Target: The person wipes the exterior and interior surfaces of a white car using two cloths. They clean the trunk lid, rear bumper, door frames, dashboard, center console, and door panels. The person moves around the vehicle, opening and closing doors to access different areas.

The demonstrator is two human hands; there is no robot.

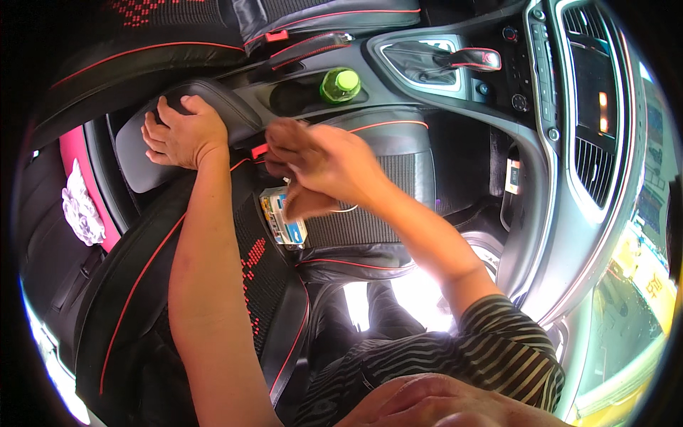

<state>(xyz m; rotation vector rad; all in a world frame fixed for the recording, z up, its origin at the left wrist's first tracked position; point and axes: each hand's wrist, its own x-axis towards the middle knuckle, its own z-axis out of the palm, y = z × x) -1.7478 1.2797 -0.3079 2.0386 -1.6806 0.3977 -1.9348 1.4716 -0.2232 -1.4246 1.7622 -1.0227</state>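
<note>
My left hand (pixel 184 133) rests palm down on the black padded centre armrest (pixel 128 155), its fingers loosely spread and holding nothing. My right hand (pixel 336 160) is over the front seat (pixel 400 192) nearest me, gripping a bunched brown cloth (pixel 309 205). That hand and the cloth are blurred, and part of the cloth hangs below the palm. Partly behind the cloth, a small printed carton (pixel 291 232) in white, blue and yellow sits on the seat by the backrest. A red seat-belt buckle (pixel 260 150) shows between my hands.
A green-capped bottle (pixel 341 85) stands in the console's cup holder. Beyond it are the gear lever (pixel 477 58) and handbrake (pixel 315 48). The dashboard (pixel 565 176) curves along the right. A crumpled white fabric item (pixel 82 205) lies in the rear, by a pink surface (pixel 74 144).
</note>
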